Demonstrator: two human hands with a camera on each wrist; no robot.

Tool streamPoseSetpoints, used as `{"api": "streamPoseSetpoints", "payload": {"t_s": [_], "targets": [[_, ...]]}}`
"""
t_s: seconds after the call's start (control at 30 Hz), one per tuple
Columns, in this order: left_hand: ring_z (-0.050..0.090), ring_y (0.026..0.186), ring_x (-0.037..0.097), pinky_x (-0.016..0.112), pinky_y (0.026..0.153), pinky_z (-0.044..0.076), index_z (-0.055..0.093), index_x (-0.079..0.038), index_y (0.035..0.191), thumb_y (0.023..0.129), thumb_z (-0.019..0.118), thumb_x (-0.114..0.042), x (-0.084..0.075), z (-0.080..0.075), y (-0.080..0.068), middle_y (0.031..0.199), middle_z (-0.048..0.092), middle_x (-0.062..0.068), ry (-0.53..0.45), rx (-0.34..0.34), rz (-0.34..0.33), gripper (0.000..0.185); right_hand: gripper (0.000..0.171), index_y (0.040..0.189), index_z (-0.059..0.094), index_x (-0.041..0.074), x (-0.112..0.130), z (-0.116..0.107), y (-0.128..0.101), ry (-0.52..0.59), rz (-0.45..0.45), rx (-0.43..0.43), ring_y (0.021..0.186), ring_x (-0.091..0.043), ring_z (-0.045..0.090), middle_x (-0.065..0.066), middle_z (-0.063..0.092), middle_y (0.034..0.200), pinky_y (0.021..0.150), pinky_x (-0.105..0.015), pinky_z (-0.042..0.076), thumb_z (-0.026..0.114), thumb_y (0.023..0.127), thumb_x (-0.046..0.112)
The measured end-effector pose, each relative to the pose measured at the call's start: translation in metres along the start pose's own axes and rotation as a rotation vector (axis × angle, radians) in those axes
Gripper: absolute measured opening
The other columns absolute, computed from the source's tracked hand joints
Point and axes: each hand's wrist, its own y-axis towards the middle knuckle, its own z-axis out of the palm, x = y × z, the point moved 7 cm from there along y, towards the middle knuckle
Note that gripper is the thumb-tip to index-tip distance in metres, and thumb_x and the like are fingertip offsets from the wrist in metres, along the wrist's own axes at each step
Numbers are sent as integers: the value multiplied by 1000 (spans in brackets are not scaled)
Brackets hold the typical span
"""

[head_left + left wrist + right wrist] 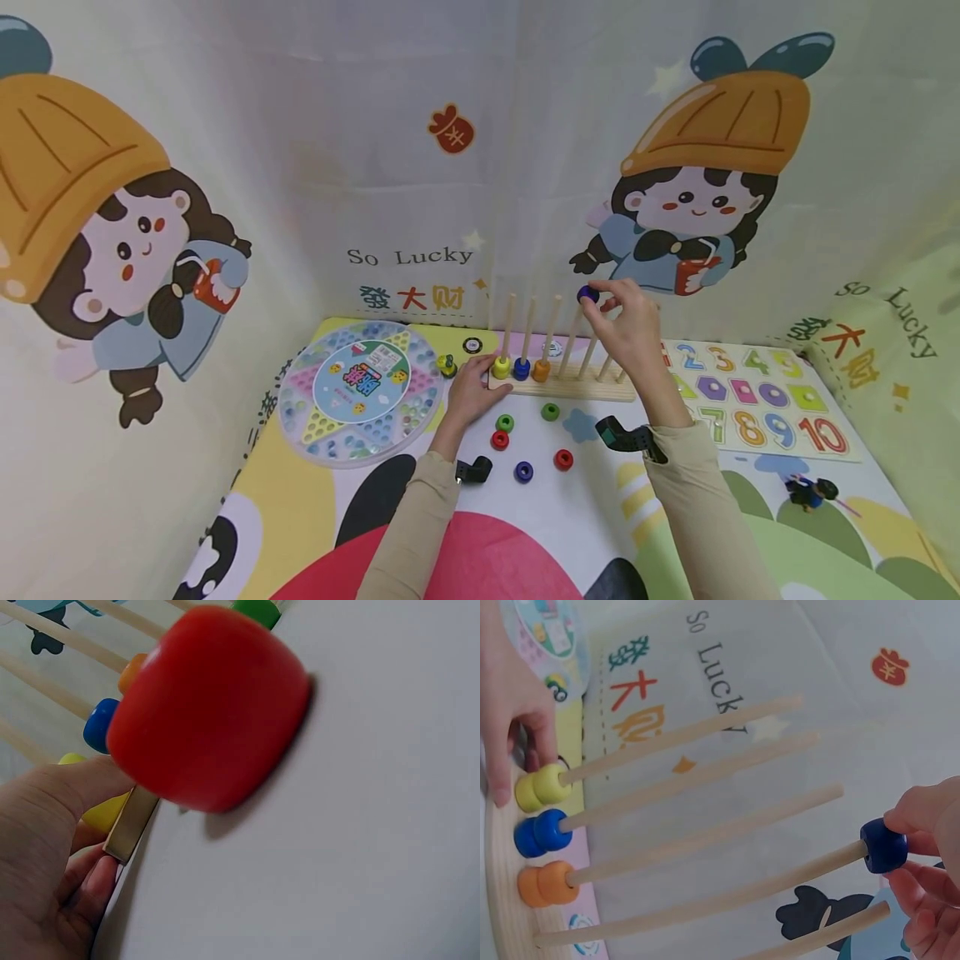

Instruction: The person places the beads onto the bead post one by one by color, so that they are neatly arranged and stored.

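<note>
Pale cloth printed with cartoon figures hangs behind the patterned surface. At left lies a round game board, with a small yellow toy just beside it. Next, the left hand grips the left end of a wooden peg rack, whose first three pegs carry yellow, blue and orange beads. Five loose beads, red, green and blue, lie in front. The right hand pinches a dark blue bead at the fourth peg's tip. Farther right are a number board and a small figurine.
</note>
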Motion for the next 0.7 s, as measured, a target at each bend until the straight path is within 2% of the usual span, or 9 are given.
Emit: {"api": "streamPoseSetpoints", "payload": {"t_s": [0.27,0.47,0.6,0.7], "targets": [[55,106,24,38,84,49,53,-16,143,83,78,-34,0,0,0,139,53,10,1,-4,2,68,23,109,71,-3,0,1,0,-24,-18,-11,75,-31,61,-20,66,103,66,-35,41,70,90,10],[56,100,22,35,80,50,54,-15,143,83,78,-34,0,1,-1,138,53,10,-1,0,-2,68,20,106,72,-2,0,-2,-4,-12,-39,-36,73,-29,62,-19,67,97,61,-29,40,70,90,10],[56,99,24,36,79,50,55,-12,142,83,78,-33,-2,-1,-1,137,54,12,-9,-9,10,67,19,107,72,-1,-3,-4,-10,55,-39,-32,76,-27,63,-17,69,98,59,-21,40,70,90,9],[56,101,25,38,81,49,55,-11,141,82,78,-32,-4,-2,0,137,54,12,-17,-15,14,67,20,108,72,-1,-9,-2,-20,132,-11,-5,81,-25,62,-16,70,103,63,-16,42,69,91,9]]}}
